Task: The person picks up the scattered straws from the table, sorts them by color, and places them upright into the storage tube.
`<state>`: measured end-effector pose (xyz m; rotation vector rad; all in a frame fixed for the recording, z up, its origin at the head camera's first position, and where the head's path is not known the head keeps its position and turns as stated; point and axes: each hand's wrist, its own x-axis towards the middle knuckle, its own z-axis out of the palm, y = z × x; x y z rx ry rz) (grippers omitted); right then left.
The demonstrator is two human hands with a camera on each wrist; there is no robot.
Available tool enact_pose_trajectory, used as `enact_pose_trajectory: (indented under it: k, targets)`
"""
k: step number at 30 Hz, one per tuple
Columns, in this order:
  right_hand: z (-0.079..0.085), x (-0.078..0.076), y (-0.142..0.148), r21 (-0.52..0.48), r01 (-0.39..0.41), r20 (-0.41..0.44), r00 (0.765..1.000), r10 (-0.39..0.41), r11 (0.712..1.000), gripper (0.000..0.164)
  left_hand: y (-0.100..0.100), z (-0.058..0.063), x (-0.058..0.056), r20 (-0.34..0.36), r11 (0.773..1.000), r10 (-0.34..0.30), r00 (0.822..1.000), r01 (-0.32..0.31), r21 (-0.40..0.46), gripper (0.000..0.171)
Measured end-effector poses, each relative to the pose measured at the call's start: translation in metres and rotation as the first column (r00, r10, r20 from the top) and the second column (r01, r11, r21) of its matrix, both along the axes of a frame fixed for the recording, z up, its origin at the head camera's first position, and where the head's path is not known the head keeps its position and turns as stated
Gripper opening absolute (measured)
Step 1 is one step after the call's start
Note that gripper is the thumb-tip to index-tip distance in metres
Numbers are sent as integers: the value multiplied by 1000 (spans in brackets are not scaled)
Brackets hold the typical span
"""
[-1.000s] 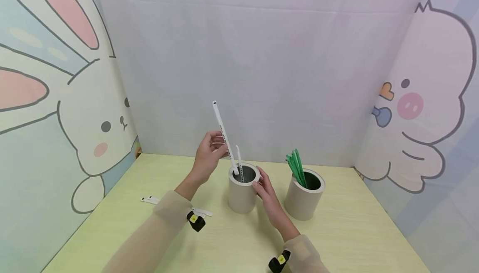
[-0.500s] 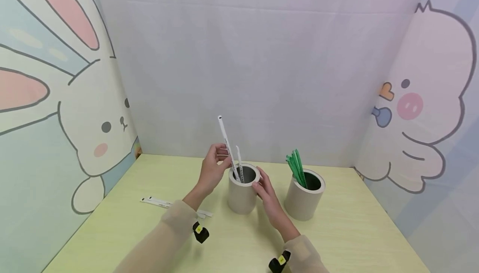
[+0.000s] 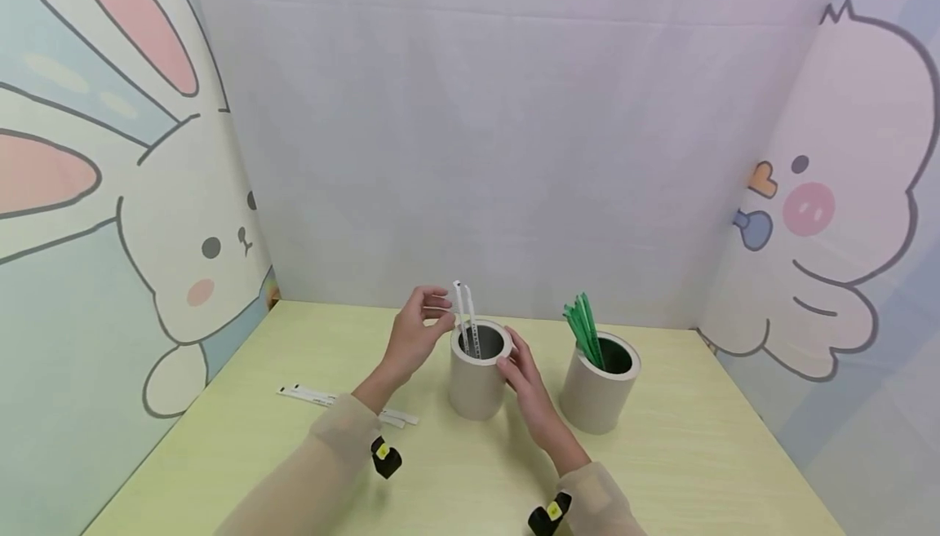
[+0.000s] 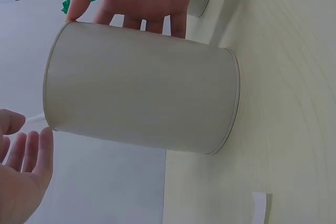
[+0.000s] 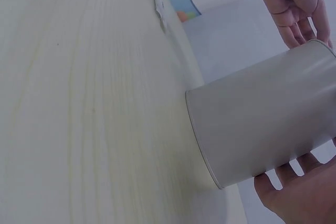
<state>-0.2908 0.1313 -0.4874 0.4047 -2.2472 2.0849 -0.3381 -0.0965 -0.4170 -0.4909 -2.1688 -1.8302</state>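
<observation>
A beige cylindrical holder [image 3: 477, 385] stands upright on the table, two thin white printed sticks [image 3: 472, 317] leaning inside it and rising above its rim. My right hand [image 3: 530, 389] grips the holder's right side, thumb at the rim and fingers along the wall, as the right wrist view also shows. At the left of the rim is my left hand [image 3: 416, 336], its fingers relaxed and parted beside the nearer stick. In the left wrist view, the left fingertips [image 4: 46, 135] are right at the rim, and a short piece of white stick shows near the thumb.
A second beige holder [image 3: 596, 397] with a bundle of green sticks [image 3: 583, 330] stands to the right. Several more white sticks [image 3: 312, 395] lie on the pale yellow table [image 3: 705, 438] at the left, partly behind the left sleeve. A grey curtain hangs behind.
The white stick in my left hand has gone down into the holder and is now let go there, leaning by the other. The left hand has lowered slightly; the right hand keeps its hold.
</observation>
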Motion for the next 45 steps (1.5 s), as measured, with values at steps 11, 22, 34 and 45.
enact_pose_trajectory:
  k: [11, 22, 34, 45]
  targets:
    - [0, -1, 0, -10, 2, 11, 1000, -2, 1000, 62, -60, 13, 4, -109, 955, -45, 993, 11, -296, 41]
    - [-1, -1, 2, -17, -2, 14, 1000, 2, 1000, 62, -128, -11, 9, -44, 753, -267, 963, 180, -634, 44]
    - [-1, 0, 1, 3, -6, 2, 1000, 6, 1000, 63, -172, -39, 18, -94, 541, -481, 872, 211, -814, 40]
    - [0, -1, 1, -9, -4, 2, 1000, 4, 1000, 64, -173, -49, 15, -57, 470, -487, 871, 206, -858, 40]
